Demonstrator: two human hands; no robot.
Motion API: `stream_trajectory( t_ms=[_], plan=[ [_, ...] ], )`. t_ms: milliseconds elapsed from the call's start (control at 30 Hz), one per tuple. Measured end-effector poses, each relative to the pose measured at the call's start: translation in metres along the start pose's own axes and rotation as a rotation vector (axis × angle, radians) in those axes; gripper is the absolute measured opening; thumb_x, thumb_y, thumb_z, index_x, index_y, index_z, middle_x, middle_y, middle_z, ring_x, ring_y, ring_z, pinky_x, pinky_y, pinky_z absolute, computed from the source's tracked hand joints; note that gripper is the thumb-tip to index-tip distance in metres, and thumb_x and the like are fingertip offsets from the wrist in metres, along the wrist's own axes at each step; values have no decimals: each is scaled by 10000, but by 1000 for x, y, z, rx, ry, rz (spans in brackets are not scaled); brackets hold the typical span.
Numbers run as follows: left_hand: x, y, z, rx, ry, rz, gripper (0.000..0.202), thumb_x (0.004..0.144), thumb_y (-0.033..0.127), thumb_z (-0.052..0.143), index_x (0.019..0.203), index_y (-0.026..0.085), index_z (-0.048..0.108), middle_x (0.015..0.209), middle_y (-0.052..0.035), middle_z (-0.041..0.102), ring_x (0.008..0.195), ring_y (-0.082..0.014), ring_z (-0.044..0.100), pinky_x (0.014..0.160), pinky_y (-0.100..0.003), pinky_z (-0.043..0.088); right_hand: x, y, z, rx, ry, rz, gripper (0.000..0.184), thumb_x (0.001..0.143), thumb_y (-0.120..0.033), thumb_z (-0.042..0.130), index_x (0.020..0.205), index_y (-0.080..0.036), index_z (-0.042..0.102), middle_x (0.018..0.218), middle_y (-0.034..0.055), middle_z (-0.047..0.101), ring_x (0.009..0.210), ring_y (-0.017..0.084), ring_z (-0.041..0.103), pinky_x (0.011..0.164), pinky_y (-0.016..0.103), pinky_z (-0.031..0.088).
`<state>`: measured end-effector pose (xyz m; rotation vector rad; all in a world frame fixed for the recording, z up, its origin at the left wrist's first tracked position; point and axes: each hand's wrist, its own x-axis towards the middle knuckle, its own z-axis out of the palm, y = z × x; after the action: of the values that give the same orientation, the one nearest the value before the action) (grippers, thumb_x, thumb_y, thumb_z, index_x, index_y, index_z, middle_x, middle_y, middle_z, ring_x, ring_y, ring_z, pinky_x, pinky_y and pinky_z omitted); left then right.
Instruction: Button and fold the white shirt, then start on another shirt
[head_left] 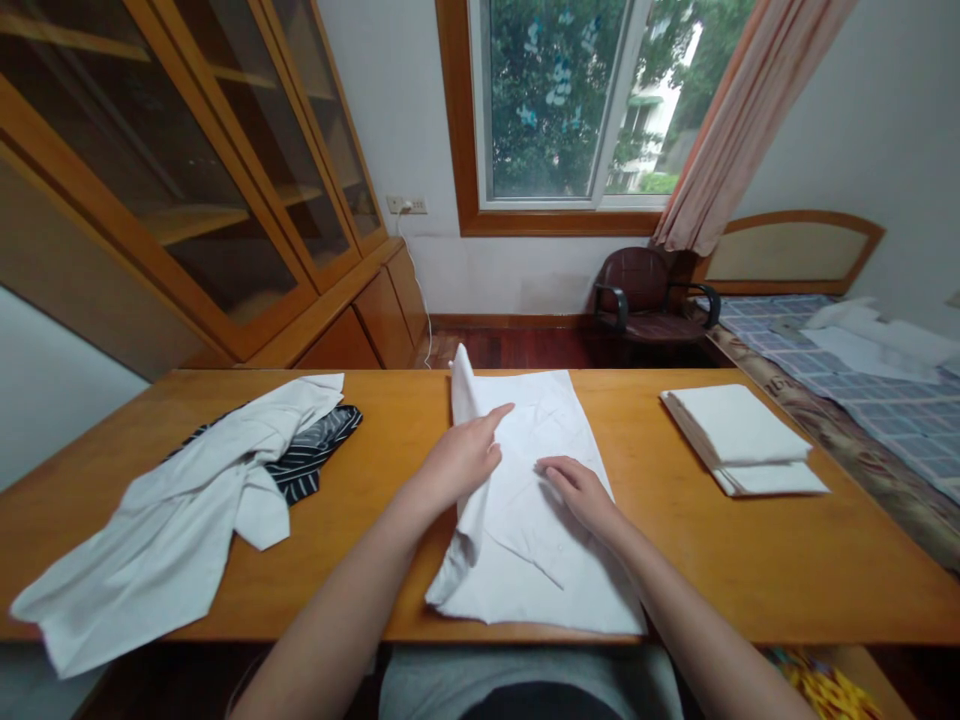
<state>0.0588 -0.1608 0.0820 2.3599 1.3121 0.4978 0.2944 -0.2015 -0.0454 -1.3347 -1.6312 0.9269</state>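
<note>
A white garment (536,595), perhaps a shirt, lies lengthwise on the wooden table in front of me. Its left side stands up as a raised, folded flap (463,385). My left hand (466,455) grips this flap near its middle, index finger pointing forward across the fabric. On the right half of the garment rests my right hand (581,490), with fingers bent slightly and their tips touching the surface; its underside is hidden. A slanting fold line and small creases show on the fabric between and below my hands.
At left on the table (360,560) lie a crumpled white garment (172,530) and a black striped cloth (319,450). A folded white stack (742,425) sits at right. Beyond are a brown armchair (637,290), a bed (862,370) and a glass-door cabinet (300,270).
</note>
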Motion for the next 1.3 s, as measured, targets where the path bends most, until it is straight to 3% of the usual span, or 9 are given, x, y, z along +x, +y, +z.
stream_trajectory(
  t_ms=[67, 167, 300, 533, 667, 800, 933, 1133, 1300],
  plan=[
    [5, 17, 16, -17, -30, 59, 627, 872, 123, 486, 1487, 230, 426, 1267, -87, 664, 1066, -208, 642, 939, -304, 475, 0, -1, 0, 167, -5, 123, 401, 907, -533, 561, 1089, -216, 726, 1119, 110, 730, 1067, 261, 658, 971, 440, 496],
    [7, 28, 35, -108, -108, 94, 581, 924, 262, 539, 1493, 246, 419, 1098, -54, 719, 977, -214, 669, 891, -308, 497, -1, 1, -2, 415, -23, 335, 535, 886, -615, 543, 1205, -199, 648, 1032, 111, 722, 914, 238, 687, 821, 398, 557],
    [10, 7, 49, -197, -31, 21, 462, 954, 314, 524, 1408, 229, 531, 1042, -57, 711, 917, -207, 665, 885, -313, 494, -5, 1, -7, 497, -5, 482, 554, 909, -604, 512, 1314, -227, 536, 953, 76, 673, 776, 190, 663, 671, 330, 554],
    [7, -69, 73, -84, 149, -118, 395, 870, 236, 609, 1261, 189, 631, 1236, -117, 591, 1181, -286, 550, 1088, -442, 396, -13, -14, -9, 169, -214, 395, 735, 829, -378, 671, 1468, -200, 354, 769, -28, 629, 650, 148, 603, 578, 254, 458],
    [8, -94, 88, -168, 186, -274, 493, 826, 216, 639, 1312, 158, 579, 1243, -136, 542, 1150, -274, 578, 1069, -424, 426, -16, -15, -7, 90, -312, 360, 825, 822, -264, 640, 1533, -196, 228, 893, 12, 714, 771, 180, 661, 654, 270, 490],
    [14, -103, 91, -342, 167, -395, 604, 794, 210, 668, 1371, 133, 509, 1192, -135, 582, 893, -197, 640, 911, -353, 508, -16, -5, -6, 46, -331, 341, 827, 810, -215, 613, 1539, -221, 223, 1065, 61, 737, 875, 209, 692, 733, 307, 524],
    [20, -107, 90, -395, 118, -482, 721, 776, 241, 714, 1430, 128, 431, 905, -49, 659, 812, -199, 634, 790, -310, 494, -16, 0, -5, 33, -319, 317, 821, 801, -212, 613, 1538, -220, 250, 1109, 76, 735, 889, 217, 699, 770, 322, 527],
    [17, -114, 97, -447, 147, -513, 730, 771, 222, 698, 1438, 129, 414, 794, 12, 603, 751, -172, 613, 718, -266, 452, -16, -7, -4, -88, -314, 306, 813, 800, -230, 615, 1539, -219, 277, 1060, 72, 744, 866, 226, 691, 767, 320, 504],
    [10, -121, 101, -556, 199, -493, 725, 756, 211, 684, 1428, 137, 422, 760, 32, 573, 720, -162, 598, 689, -257, 449, -16, -19, -3, -413, -312, 238, 739, 814, -276, 657, 1500, -229, 387, 897, 63, 732, 819, 247, 671, 709, 303, 451]
  ],
)
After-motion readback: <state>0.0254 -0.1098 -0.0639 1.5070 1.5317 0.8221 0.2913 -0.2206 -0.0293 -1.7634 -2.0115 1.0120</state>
